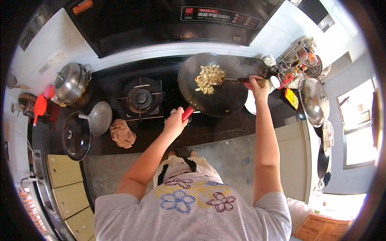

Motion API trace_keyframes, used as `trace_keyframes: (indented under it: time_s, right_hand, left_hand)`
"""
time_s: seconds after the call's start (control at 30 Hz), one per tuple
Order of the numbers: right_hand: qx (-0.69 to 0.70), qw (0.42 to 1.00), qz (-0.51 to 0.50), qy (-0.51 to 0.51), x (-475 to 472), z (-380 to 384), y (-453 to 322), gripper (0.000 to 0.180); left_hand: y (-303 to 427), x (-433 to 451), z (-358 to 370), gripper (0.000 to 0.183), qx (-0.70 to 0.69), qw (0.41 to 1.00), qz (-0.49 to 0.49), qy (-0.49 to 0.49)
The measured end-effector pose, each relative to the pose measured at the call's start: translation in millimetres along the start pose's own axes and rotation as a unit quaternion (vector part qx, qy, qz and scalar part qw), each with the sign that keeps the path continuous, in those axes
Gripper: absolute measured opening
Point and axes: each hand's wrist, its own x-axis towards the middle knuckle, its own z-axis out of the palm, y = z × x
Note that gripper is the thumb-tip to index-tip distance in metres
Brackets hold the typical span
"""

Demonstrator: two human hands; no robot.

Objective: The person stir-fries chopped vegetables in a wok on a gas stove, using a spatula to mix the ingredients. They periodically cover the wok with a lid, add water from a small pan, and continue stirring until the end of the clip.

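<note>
My left hand (pixel 175 122) grips the red handle of a large dark wok (pixel 211 104), which sits over the right side of the cooktop. In my right hand (pixel 258 86) is the wooden-ended handle of a metal spatula (pixel 233 79). Its blade meets a pile of pale, chopped food pieces (pixel 209 75) in the upper left part of the wok; the blade itself is mostly hidden by them. A white plate (pixel 251 102) lies just right of the wok, partly behind my right forearm. A white cup or bowl (pixel 274 82) stands beside my right hand.
Left of the wok is an unlit-looking gas burner (pixel 140 98). Farther left are a brown cloth (pixel 123 133), a metal ladle-like pan (pixel 101 118), a glass lid (pixel 76 136) and a steel pot (pixel 72 84). A range hood (pixel 169 27) overhangs the back. Bottles and a rack (pixel 297 60) crowd the right corner.
</note>
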Motion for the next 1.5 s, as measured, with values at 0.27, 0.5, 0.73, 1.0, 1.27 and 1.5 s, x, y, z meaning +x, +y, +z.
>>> trace_keyframes:
  time_s: [0.27,0.5,0.73,1.0,1.27,1.5]
  right_hand:
    - [-0.176,0.969,-0.141,-0.098,-22,35,-27,0.012]
    - [-0.225,0.923,-0.224,-0.219,-53,57,-36,0.018]
    - [-0.269,0.847,-0.177,-0.423,-79,20,-100,0.019]
    - [-0.396,0.771,-0.188,-0.462,-119,-2,-169,0.013]
    - [-0.399,0.764,-0.214,-0.460,-142,16,-174,0.016]
    - [-0.405,0.788,-0.281,-0.370,-107,12,-67,0.022]
  left_hand:
    - [-4,-4,-3,0.040,0.000,1.000,-0.002,0.006]
    - [-2,-1,-2,0.041,0.000,1.000,-0.003,0.002]
    - [-1,-1,-1,0.041,0.002,1.000,-0.016,0.001]
    - [-3,-1,0,0.040,0.000,1.000,-0.012,0.000]
    - [-3,-2,-3,0.040,-0.003,1.000,-0.017,-0.009]
    - [1,-2,-4,0.041,-0.001,1.000,-0.012,-0.005]
